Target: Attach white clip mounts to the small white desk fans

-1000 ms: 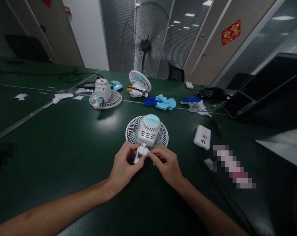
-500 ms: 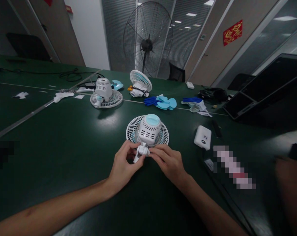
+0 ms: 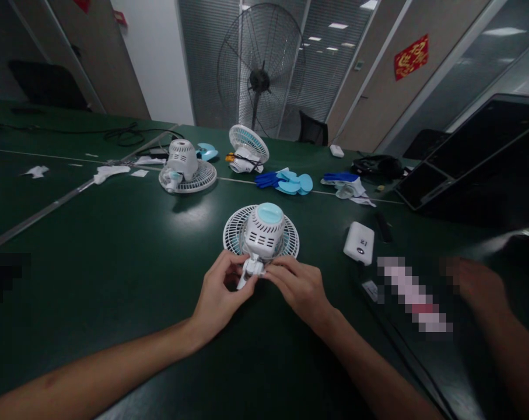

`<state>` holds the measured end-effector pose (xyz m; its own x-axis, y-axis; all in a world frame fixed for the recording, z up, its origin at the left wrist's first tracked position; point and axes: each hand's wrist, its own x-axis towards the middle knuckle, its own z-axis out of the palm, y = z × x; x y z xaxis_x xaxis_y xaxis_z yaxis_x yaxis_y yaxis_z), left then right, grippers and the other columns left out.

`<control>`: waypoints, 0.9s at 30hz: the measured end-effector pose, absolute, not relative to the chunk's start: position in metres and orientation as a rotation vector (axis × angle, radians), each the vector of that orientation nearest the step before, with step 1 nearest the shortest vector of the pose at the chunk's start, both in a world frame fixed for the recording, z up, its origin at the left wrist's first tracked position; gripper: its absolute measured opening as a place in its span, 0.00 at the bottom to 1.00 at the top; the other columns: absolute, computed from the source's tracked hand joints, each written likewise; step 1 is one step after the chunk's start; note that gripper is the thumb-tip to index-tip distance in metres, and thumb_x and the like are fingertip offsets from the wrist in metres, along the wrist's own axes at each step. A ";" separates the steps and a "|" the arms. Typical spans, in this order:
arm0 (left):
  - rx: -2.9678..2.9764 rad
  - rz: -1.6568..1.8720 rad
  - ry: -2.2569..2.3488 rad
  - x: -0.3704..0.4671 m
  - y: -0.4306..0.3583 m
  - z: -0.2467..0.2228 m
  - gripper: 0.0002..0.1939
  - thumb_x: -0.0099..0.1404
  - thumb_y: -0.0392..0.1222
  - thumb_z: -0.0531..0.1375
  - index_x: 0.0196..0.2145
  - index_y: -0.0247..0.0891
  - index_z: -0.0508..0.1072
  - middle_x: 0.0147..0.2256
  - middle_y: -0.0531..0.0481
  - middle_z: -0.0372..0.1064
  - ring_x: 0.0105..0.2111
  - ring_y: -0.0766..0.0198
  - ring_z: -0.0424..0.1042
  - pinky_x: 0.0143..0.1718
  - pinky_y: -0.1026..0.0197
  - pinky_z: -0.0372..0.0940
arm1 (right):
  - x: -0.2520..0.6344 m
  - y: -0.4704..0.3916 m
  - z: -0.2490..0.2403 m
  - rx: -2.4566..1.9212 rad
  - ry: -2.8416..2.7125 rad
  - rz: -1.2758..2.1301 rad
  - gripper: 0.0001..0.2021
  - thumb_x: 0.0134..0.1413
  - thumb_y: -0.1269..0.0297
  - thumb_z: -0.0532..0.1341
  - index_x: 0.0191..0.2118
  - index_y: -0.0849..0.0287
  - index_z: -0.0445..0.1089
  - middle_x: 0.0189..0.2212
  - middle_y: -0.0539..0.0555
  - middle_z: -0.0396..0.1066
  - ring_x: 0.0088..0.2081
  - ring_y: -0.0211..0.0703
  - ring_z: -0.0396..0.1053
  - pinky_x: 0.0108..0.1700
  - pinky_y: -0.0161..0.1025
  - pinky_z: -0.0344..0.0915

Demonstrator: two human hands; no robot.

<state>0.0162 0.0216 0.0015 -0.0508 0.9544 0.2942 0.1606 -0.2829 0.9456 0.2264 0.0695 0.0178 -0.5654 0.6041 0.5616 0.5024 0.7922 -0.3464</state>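
Note:
A small white fan (image 3: 265, 236) lies face down on the green table, its round grille (image 3: 233, 228) underneath and a light-blue cap (image 3: 270, 213) on top of the motor housing. From the near side of the housing juts a white bracket (image 3: 252, 267). My left hand (image 3: 218, 291) is closed on the bracket from the left, thumb below and index finger above. My right hand (image 3: 300, 290) pinches the bracket's right end; its fingertips hide whatever small part is there.
Two more small fans, one face down (image 3: 183, 163) and one tilted (image 3: 249, 149), stand farther back. Blue blades (image 3: 295, 183), gloves (image 3: 345, 184) and a white power bank (image 3: 359, 242) lie around. Another person's hand (image 3: 478, 286) reaches in from the right, beside a pixelated strip (image 3: 415, 297).
The other person's hand has come further into view at the right, moving left over the table. My hands keep their hold on the bracket; the view has shifted slightly.

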 end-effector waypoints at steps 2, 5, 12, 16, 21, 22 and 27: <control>1.514 1.399 1.235 0.016 0.021 0.002 0.12 0.67 0.41 0.66 0.48 0.41 0.74 0.41 0.49 0.69 0.36 0.62 0.72 0.37 0.61 0.70 | 0.219 0.068 0.015 -0.890 -2.175 0.490 0.11 0.72 0.60 0.59 0.41 0.57 0.78 0.40 0.57 0.78 0.37 0.43 0.77 0.38 0.39 0.73; 1.537 1.391 1.251 0.016 0.021 0.003 0.11 0.68 0.41 0.66 0.47 0.40 0.74 0.41 0.48 0.69 0.36 0.62 0.71 0.36 0.61 0.69 | 0.209 0.066 0.010 -1.051 -1.872 1.158 0.17 0.72 0.53 0.57 0.35 0.59 0.74 0.24 0.50 0.71 0.23 0.37 0.69 0.24 0.33 0.66; 1.544 1.408 1.249 0.016 0.022 0.002 0.12 0.68 0.41 0.66 0.48 0.41 0.74 0.42 0.48 0.69 0.37 0.62 0.72 0.37 0.61 0.69 | 0.220 0.063 0.012 -1.052 -1.961 0.873 0.11 0.68 0.56 0.62 0.48 0.57 0.75 0.33 0.52 0.75 0.25 0.36 0.69 0.27 0.34 0.66; 1.542 1.413 1.244 0.015 0.022 0.000 0.12 0.68 0.41 0.66 0.49 0.41 0.74 0.42 0.48 0.69 0.38 0.61 0.72 0.38 0.60 0.70 | 0.228 0.066 0.018 -0.849 -2.198 0.532 0.10 0.67 0.61 0.64 0.51 0.54 0.76 0.45 0.57 0.78 0.34 0.40 0.75 0.34 0.37 0.71; 1.554 1.403 1.248 0.016 0.022 0.001 0.12 0.67 0.41 0.66 0.48 0.41 0.74 0.42 0.48 0.70 0.38 0.61 0.72 0.39 0.59 0.71 | 0.215 0.066 0.013 -1.068 -1.920 0.999 0.16 0.70 0.54 0.59 0.35 0.58 0.75 0.25 0.51 0.74 0.26 0.40 0.72 0.27 0.35 0.69; 1.557 1.402 1.248 0.016 0.022 0.002 0.12 0.67 0.41 0.66 0.48 0.40 0.74 0.42 0.48 0.69 0.38 0.61 0.72 0.38 0.59 0.71 | 0.213 0.065 0.011 -1.127 -1.842 1.209 0.19 0.71 0.51 0.58 0.33 0.58 0.74 0.20 0.49 0.70 0.20 0.38 0.68 0.22 0.34 0.65; 1.549 1.408 1.249 0.016 0.022 0.002 0.12 0.68 0.40 0.66 0.48 0.41 0.74 0.42 0.48 0.69 0.37 0.62 0.72 0.38 0.60 0.70 | 0.218 0.063 0.012 -1.090 -1.906 1.022 0.13 0.67 0.54 0.62 0.47 0.58 0.75 0.30 0.52 0.75 0.23 0.36 0.69 0.25 0.34 0.66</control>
